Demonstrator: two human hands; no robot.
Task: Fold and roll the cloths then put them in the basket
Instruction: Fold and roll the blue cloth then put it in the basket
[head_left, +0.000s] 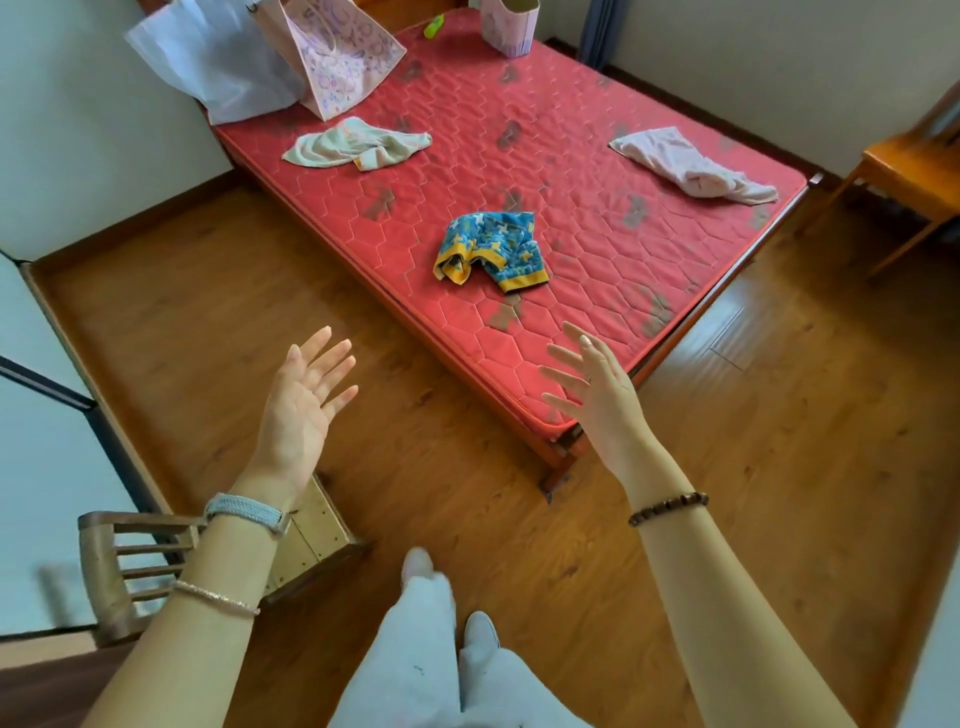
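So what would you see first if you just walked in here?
The big red mattress in the middle of the room catches the eye first. A bright blue and yellow cloth lies crumpled on it towards the near end. A beige cloth lies farther back on the left side and a pink cloth on the right side.

One head-worn camera (wide-angle) looks forward and down from standing height toward the mattress (571, 130).
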